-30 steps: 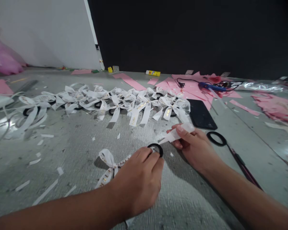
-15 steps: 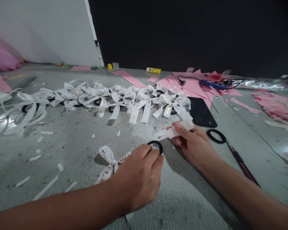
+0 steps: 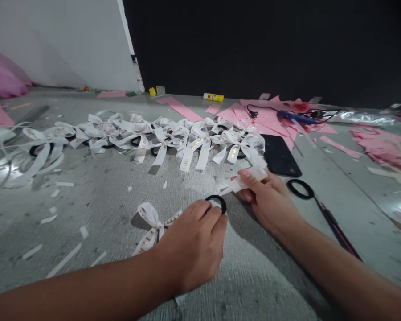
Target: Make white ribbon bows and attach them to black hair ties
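Note:
My left hand (image 3: 192, 245) rests low on the grey floor, its fingers pinched on a small black hair band (image 3: 217, 203). A white ribbon bow (image 3: 152, 225) with gold print lies partly under that hand. My right hand (image 3: 269, 200) is closed round a small clear glue tube (image 3: 245, 179), whose pointed tip aims at the band. The tip almost touches the band; whether they meet I cannot tell.
A long row of finished white bows on black bands (image 3: 160, 138) lies beyond the hands. A black phone (image 3: 280, 156) and black-handled scissors (image 3: 317, 207) sit to the right. Pink paper scraps (image 3: 274, 120), a blue glue gun (image 3: 296, 117) and white ribbon offcuts (image 3: 63, 258) litter the floor.
Both hands keep their holds and barely shift. The view has tipped slightly, so everything sits a little higher in the frame.

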`<state>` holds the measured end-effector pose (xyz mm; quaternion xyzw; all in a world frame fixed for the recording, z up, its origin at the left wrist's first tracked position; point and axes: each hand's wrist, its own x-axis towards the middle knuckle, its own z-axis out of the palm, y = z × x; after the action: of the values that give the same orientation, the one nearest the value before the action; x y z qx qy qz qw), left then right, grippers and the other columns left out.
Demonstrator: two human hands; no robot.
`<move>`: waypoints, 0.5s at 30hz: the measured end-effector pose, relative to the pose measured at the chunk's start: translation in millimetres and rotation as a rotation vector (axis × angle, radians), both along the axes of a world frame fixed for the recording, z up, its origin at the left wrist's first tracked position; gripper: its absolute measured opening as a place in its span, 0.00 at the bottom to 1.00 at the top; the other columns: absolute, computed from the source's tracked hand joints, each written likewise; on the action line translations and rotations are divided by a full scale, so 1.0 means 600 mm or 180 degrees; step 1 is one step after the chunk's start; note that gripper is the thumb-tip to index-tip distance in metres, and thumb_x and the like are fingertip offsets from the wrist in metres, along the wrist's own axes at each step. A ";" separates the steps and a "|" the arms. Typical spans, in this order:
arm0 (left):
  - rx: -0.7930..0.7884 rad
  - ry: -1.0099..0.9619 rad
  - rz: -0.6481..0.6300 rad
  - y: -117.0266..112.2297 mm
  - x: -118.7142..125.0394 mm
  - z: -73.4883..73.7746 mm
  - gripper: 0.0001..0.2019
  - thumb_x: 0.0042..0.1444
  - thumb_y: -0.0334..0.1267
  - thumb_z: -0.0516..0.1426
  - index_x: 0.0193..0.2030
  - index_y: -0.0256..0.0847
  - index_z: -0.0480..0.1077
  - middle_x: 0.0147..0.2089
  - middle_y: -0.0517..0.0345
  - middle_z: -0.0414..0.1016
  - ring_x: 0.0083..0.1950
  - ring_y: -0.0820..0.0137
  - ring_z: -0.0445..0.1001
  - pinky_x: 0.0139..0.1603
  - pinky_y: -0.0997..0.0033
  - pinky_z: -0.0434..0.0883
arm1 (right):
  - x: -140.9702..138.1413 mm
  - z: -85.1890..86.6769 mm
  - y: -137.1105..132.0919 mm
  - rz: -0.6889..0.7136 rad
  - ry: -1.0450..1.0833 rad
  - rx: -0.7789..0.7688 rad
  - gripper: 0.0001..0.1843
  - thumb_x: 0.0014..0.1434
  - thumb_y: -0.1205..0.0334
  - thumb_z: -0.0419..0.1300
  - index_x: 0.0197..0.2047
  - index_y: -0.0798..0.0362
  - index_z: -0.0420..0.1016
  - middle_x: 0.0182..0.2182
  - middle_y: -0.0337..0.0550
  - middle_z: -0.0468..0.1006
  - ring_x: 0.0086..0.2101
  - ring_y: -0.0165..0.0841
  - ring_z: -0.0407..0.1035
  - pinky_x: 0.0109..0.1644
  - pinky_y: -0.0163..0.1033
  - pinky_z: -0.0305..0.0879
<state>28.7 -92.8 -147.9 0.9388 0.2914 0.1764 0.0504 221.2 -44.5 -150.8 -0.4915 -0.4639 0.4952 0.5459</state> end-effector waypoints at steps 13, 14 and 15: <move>-0.0017 -0.0019 -0.0006 -0.001 -0.001 -0.002 0.13 0.61 0.32 0.52 0.51 0.32 0.69 0.51 0.42 0.74 0.55 0.55 0.70 0.54 0.51 0.70 | -0.002 0.004 -0.002 0.0015 -0.0100 0.0027 0.17 0.57 0.47 0.69 0.29 0.51 0.74 0.18 0.35 0.62 0.19 0.28 0.53 0.21 0.36 0.46; -0.0018 -0.0029 -0.0015 -0.001 -0.001 -0.002 0.13 0.60 0.32 0.53 0.51 0.32 0.69 0.51 0.42 0.74 0.55 0.55 0.70 0.54 0.50 0.70 | -0.002 0.005 -0.002 0.0017 -0.0113 0.0037 0.18 0.57 0.47 0.69 0.28 0.51 0.73 0.18 0.34 0.61 0.19 0.28 0.53 0.21 0.37 0.46; -0.0019 -0.0042 -0.0018 0.000 -0.001 -0.002 0.13 0.60 0.32 0.53 0.51 0.32 0.69 0.51 0.42 0.74 0.55 0.55 0.70 0.54 0.50 0.70 | -0.002 0.005 -0.002 0.0009 -0.0132 0.0051 0.18 0.58 0.47 0.68 0.28 0.51 0.73 0.18 0.34 0.61 0.19 0.28 0.53 0.21 0.37 0.46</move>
<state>28.1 -93.0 -149.2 0.9383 0.2890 0.1816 0.0557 219.8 -45.6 -147.9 -0.4966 -0.4798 0.4819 0.5393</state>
